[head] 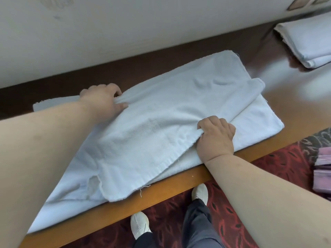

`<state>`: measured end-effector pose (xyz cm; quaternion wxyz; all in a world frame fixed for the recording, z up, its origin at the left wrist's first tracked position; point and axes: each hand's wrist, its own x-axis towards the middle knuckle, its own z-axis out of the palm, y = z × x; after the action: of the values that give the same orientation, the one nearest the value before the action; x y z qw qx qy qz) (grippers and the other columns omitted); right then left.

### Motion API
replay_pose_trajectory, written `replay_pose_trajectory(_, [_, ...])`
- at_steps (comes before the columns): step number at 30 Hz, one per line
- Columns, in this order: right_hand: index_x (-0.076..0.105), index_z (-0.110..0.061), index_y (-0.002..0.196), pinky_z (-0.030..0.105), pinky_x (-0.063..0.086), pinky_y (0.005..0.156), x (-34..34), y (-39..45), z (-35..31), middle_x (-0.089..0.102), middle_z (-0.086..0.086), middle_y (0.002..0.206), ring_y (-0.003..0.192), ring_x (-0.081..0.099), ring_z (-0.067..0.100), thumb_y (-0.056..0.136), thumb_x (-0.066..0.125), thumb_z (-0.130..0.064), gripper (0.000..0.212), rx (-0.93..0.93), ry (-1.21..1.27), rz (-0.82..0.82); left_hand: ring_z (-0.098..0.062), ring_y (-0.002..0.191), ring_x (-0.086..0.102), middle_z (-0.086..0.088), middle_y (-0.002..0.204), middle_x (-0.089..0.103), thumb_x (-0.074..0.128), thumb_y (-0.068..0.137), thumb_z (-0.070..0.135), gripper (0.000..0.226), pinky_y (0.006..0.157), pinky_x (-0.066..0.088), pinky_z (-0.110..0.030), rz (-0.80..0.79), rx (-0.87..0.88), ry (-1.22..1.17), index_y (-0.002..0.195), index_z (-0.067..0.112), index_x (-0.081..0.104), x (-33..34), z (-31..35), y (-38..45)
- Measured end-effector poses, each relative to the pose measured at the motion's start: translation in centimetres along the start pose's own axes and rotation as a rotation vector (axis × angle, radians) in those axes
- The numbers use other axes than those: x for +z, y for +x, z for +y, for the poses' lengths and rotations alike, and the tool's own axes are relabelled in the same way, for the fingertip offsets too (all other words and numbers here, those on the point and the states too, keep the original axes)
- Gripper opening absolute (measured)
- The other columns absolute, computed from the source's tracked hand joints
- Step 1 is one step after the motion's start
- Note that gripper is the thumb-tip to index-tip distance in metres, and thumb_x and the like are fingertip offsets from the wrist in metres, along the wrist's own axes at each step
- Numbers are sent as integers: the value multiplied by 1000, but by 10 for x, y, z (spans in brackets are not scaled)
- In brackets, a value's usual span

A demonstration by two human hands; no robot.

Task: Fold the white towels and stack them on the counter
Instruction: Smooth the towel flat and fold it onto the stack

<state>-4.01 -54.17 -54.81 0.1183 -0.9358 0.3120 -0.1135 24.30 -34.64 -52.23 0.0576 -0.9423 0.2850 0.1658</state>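
A dark brown wooden counter (286, 83) with a lighter wood front edge runs along a pale wall (125, 24), and below the front edge lies a red patterned carpet (268, 167).

A white towel (143, 136) lies spread over most of the counter, from the left end to past the middle, its lower left part reaching over the front edge. An upper layer lies folded over a lower one; a rolled fold shows at the right end of the towel, and a loose, slightly frayed corner rests near the front edge.

The left hand (103, 100) is at the towel's back edge, toward the left, with its fingers curled and pinching a bunch of the cloth. The right hand (215, 137) is near the front edge of the counter, toward the middle, its fingers curled around the edge of the upper layer and gripping it (the thumb is tucked into the cloth).

In the far right corner of the counter, well apart from the spread towel, sits a stack of folded white towels (309, 42).

On the carpet stand two white shoes (199, 193) below dark trouser legs. At the right border some pink folded cloth (324, 169) shows, only partly in view.
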Motion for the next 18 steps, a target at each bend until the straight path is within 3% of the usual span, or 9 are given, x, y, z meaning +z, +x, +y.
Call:
replay_pose_trajectory(2, [63,-23,82,31,19,78,-1,1,0,57,-4,87,83,51,25,60,53,0,34,-3,-3,10,-24,84,53,3,90,54,50,83,71,39,75,41,-39,23,94,-7,92,33,54,2,-1,3])
replay_pose_trajectory(4, [63,-22,81,32,21,78,-1,1,0,57,-3,84,80,51,26,60,47,-5,31,-4,-12,20,-19,73,53,3,82,56,54,82,68,39,63,41,-34,24,123,-165,82,29,54,0,-4,5])
replay_pose_trajectory(7, [63,-20,80,34,23,78,1,1,-1,55,-2,82,77,51,27,60,47,-7,29,-7,-38,37,-15,69,53,4,77,57,61,78,71,43,54,35,-29,29,46,-352,87,30,50,-11,-15,9])
replay_pose_trajectory(10, [62,-20,81,33,22,79,1,2,-2,54,-1,82,77,51,27,62,47,-8,26,-8,-57,37,-21,63,55,-2,76,58,65,78,66,42,53,36,-29,115,14,-326,89,31,45,-21,-25,19])
replay_pose_trajectory(12, [62,-20,81,33,23,80,2,2,-2,54,-1,82,78,50,26,64,47,-10,24,-5,-68,33,-27,68,58,-7,88,61,69,80,57,36,58,42,-31,167,-3,-279,95,32,47,-25,-30,28])
replay_pose_trajectory(15, [61,-20,82,34,24,80,2,2,-2,53,-2,82,78,50,26,67,41,-15,25,-10,-82,27,-36,103,54,-14,120,56,67,85,50,44,88,48,-44,137,-17,-165,119,25,52,-17,-31,37])
replay_pose_trajectory(18, [61,-20,81,34,24,80,2,3,-4,52,-2,81,77,49,25,68,36,-19,28,-9,-78,26,-42,112,48,-18,120,54,55,88,59,48,94,43,-47,120,-55,-112,119,22,53,-9,-26,37])
